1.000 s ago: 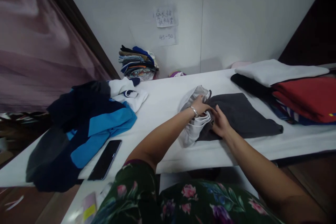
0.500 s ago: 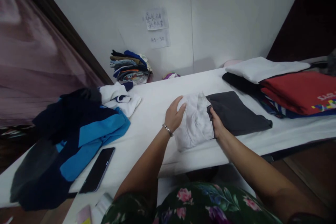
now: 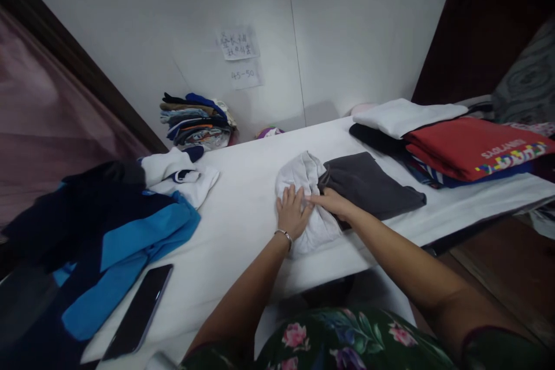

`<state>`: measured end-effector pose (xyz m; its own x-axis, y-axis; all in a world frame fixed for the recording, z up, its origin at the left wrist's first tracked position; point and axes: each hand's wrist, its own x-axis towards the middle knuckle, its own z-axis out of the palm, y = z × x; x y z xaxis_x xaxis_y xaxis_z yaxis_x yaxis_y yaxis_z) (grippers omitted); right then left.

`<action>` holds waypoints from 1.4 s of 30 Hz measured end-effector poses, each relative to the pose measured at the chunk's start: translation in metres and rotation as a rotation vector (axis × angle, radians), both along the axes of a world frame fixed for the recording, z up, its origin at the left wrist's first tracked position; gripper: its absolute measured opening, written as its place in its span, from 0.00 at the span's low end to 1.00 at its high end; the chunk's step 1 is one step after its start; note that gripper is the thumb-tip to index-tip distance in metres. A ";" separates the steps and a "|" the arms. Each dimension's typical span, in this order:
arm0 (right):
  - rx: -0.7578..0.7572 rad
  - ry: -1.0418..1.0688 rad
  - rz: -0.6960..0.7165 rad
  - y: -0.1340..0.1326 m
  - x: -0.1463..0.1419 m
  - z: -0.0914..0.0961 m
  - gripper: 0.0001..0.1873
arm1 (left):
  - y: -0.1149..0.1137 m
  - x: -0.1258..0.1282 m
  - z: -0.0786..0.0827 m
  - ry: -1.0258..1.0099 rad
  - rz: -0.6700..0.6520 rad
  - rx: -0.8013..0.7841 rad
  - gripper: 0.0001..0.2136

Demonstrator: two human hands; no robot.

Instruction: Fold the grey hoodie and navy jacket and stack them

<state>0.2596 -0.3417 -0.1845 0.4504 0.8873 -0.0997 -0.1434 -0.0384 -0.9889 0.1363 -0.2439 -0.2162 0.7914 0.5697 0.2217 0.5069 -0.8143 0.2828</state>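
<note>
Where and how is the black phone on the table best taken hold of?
Probably by both long edges, near the middle, the left hand coming from the right: the black phone lies flat, slim and elongated, its right edge faces the white table surface, and the blue garment lies close on its left.

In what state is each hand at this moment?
Left hand: open, spread on the crumpled white fabric.
Right hand: at the white fabric's edge, beside the flat dark grey cloth; whether it grips cannot be told.
</note>
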 end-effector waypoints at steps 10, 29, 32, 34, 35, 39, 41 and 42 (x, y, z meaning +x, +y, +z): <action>-0.007 0.237 0.025 0.003 0.001 -0.019 0.20 | -0.001 0.006 0.006 -0.120 -0.029 -0.235 0.21; -0.046 0.539 0.011 -0.007 0.008 -0.028 0.12 | -0.015 0.022 0.031 0.005 0.058 -0.093 0.11; -0.048 0.510 0.011 -0.007 0.007 -0.029 0.09 | -0.014 0.028 0.027 0.047 0.074 -0.072 0.09; -0.045 0.492 0.013 -0.007 0.007 -0.030 0.09 | -0.012 0.029 0.027 0.060 0.075 -0.079 0.08; -0.042 0.482 0.011 -0.007 0.006 -0.030 0.08 | -0.010 0.030 0.028 0.059 0.079 -0.103 0.07; -0.021 0.494 -0.002 -0.008 0.006 -0.031 0.09 | -0.003 0.026 0.036 -0.060 0.081 -0.354 0.07; -0.010 0.528 0.006 -0.007 0.007 -0.031 0.12 | -0.002 0.024 0.038 -0.150 0.066 -0.446 0.08; -0.013 0.536 0.016 -0.007 0.008 -0.031 0.13 | -0.004 0.023 0.037 -0.172 0.055 -0.455 0.09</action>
<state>0.2672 -0.3485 -0.2156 0.3201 0.8906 -0.3231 -0.6271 -0.0564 -0.7769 0.1596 -0.2477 -0.1789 0.7311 0.6790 0.0661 0.4601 -0.5623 0.6871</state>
